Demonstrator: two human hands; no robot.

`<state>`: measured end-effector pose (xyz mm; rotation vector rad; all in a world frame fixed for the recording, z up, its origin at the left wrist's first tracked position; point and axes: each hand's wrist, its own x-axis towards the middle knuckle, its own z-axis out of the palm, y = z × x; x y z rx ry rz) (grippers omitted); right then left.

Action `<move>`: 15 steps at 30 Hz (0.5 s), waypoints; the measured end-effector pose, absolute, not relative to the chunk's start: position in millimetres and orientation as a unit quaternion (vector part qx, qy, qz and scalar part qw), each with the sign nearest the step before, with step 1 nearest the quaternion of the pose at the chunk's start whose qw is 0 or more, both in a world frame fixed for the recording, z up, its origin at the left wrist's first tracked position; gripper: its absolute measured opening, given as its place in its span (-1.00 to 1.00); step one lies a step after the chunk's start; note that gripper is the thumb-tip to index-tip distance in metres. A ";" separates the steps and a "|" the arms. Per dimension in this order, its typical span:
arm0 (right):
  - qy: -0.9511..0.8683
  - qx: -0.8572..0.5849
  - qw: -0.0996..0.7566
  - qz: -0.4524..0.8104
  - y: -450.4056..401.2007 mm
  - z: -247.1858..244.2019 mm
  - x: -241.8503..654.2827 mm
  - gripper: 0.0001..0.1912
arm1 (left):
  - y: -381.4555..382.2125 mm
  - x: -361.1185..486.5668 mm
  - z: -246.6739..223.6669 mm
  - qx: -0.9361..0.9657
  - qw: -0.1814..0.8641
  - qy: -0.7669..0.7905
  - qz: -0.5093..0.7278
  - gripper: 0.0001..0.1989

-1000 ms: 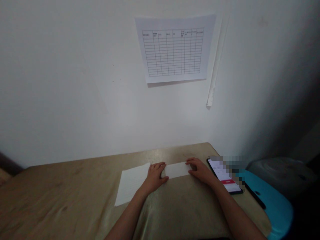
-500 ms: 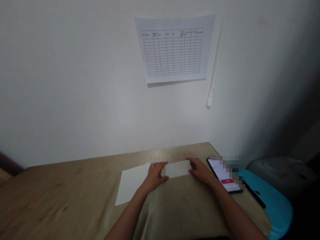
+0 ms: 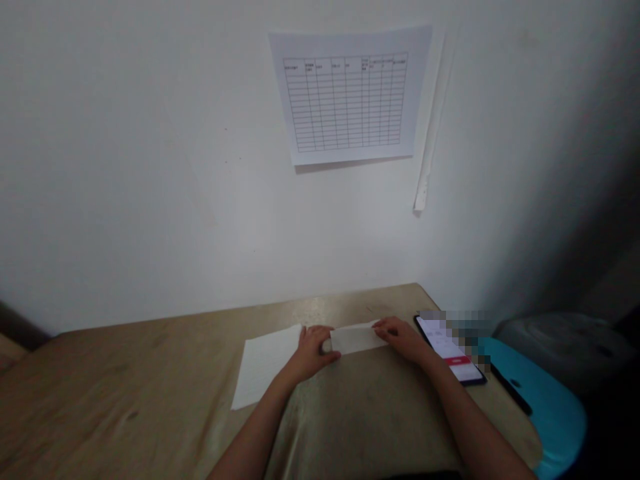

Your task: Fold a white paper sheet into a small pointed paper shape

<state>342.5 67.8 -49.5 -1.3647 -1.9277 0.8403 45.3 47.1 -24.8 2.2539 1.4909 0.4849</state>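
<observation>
A small strip of white paper (image 3: 353,339), which looks folded, lies on the table between my two hands. My left hand (image 3: 311,353) holds its left end, thumb at the near corner and fingers at the far corner. At the far right corner, the fingertips of my right hand (image 3: 400,337) pinch the paper's edge. A larger lined white sheet (image 3: 264,367) lies flat to the left, its right side partly covered by my left hand.
The table (image 3: 150,387) has a brownish cover and meets a white wall. A lit phone (image 3: 453,357) lies right of my right hand. Beyond the table's right edge stands a turquoise stool (image 3: 555,393). A printed table sheet (image 3: 350,100) hangs on the wall.
My right hand has shifted slightly left along the far edge, its fingers now closed together on the paper's corner. The left hand stays nearly in place.
</observation>
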 end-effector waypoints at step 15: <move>-0.793 -0.454 0.258 0.314 67.2 -51.3 344.7 -0.71 | 47.3 42.8 -26.3 0.837 0.205 0.491 0.127 -0.72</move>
